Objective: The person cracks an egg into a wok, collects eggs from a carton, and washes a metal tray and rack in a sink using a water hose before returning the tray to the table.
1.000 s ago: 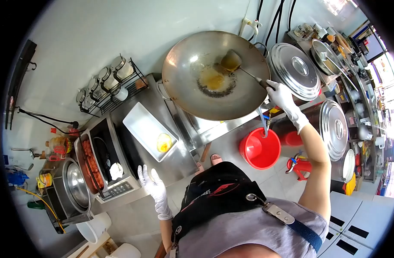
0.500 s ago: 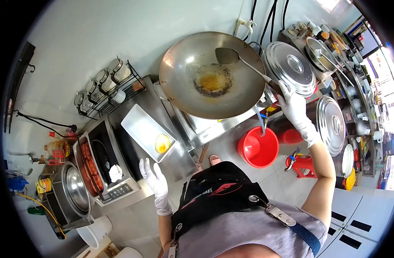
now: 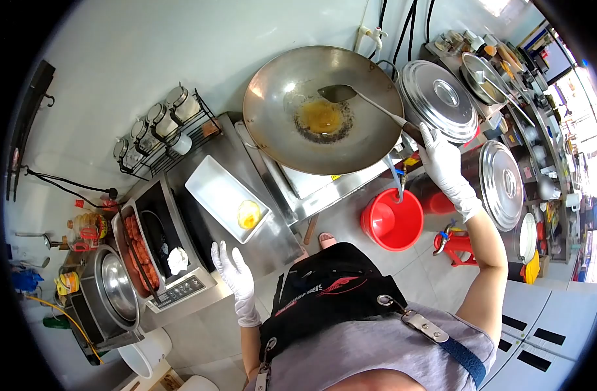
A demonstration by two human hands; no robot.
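My right hand (image 3: 441,163), in a white glove, is closed around the dark handle of a wok spatula (image 3: 380,107). The spatula's blade is tilted over the middle of a large metal wok (image 3: 266,124), just above a small pool of yellowish oil (image 3: 321,117) ringed by dark residue. My left hand (image 3: 233,270), also gloved in white, hangs with fingers apart and holds nothing. Nearest to it is a white rectangular tray (image 3: 210,186) on the steel counter. A fried egg (image 3: 249,214) lies at the tray's near end.
A red bucket (image 3: 393,221) stands on the floor below the wok. Large lidded pots (image 3: 435,98) are at the right. A wire rack of jars (image 3: 158,130) stands by the wall. Sausages (image 3: 139,254) lie in a warmer at the left.
The spatula's blade has come down and tilted toward the oil in the wok's centre. My right hand keeps its grip. My left hand has barely moved.
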